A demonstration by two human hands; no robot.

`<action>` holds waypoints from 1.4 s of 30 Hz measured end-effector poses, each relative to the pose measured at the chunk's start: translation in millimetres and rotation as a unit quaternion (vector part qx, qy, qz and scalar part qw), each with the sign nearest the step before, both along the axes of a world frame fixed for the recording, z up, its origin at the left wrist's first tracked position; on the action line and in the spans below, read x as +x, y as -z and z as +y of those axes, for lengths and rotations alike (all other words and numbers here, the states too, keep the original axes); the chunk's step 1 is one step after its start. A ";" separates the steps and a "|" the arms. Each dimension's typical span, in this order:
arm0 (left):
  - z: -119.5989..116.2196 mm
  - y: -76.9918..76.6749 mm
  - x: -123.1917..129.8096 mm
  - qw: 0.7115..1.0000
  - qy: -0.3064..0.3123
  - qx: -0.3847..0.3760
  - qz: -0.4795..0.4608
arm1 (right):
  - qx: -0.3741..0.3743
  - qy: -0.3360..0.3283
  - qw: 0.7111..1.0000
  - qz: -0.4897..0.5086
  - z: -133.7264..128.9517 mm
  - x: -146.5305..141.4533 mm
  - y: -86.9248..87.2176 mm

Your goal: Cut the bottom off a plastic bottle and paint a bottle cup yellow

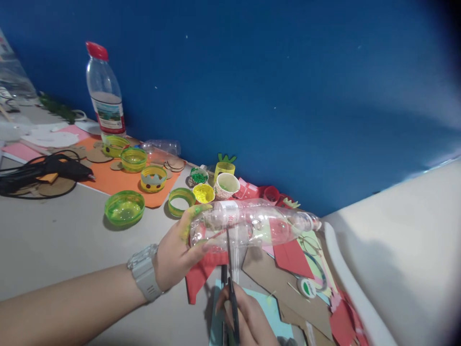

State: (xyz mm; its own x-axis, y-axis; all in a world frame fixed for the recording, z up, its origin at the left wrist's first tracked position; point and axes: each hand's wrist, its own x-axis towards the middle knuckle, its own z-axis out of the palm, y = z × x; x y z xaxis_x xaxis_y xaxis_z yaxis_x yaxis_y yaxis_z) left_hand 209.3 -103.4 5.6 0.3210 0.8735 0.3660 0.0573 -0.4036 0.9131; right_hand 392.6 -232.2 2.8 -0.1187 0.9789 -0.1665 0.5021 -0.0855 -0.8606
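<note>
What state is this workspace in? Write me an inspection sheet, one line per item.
Surface: grey table, bare at front left.
Job's things: clear bottle on its side; scissors pointing up at it, any cut not clear.
Clutter: orange sheet under yellow-green rings; cardboard and red paper at right.
Hands: left hand grips the bottle, fingers stained yellow and green; right hand holds the scissors.
Cables: black cord bunched at far left, beside a glue gun.
Surroundings: blue wall behind; other people, nothing seen.
</note>
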 end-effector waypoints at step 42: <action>-3.9 -5.0 1.0 1.000 0.008 -0.005 0.016 | 0.015 0.014 1.000 -0.015 3.7 -8.2 -21.0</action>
